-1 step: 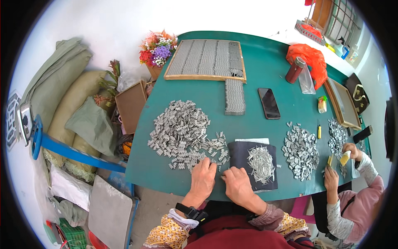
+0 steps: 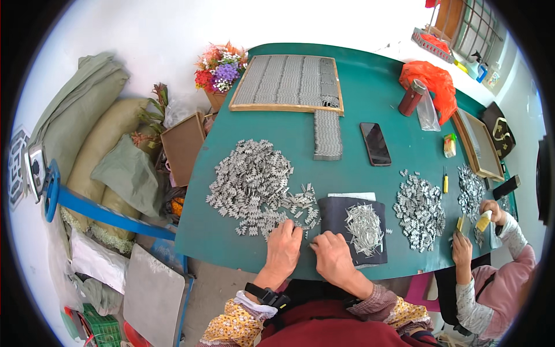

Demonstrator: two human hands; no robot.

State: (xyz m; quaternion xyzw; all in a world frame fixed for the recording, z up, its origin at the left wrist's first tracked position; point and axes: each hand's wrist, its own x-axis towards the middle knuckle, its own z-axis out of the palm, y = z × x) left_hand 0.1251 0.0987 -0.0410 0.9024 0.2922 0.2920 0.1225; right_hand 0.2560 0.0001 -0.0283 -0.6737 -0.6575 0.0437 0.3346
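Note:
My left hand (image 2: 282,248) is closed at the near edge of a large heap of small grey zigzag metal pieces (image 2: 251,182). Its fingertips are pressed together, and whatever they pinch is too small or hidden. Close beside it on the right, my right hand (image 2: 334,254) is also closed, thumb against curled fingers, its contents hidden. Short linked pieces (image 2: 299,199) lie loose just beyond both hands. Right of my right hand, a dark cloth pad (image 2: 333,217) bears a pile of thin silvery pins (image 2: 364,228).
Farther back lie a wood-framed tray (image 2: 283,84) of grey strips, a linked metal strip (image 2: 328,136) and a phone (image 2: 376,144). Another metal heap (image 2: 419,213), a red flask (image 2: 411,97) and an orange bag (image 2: 430,87) stand right. A co-worker's hands (image 2: 462,248) hold yellow-handled tools at far right.

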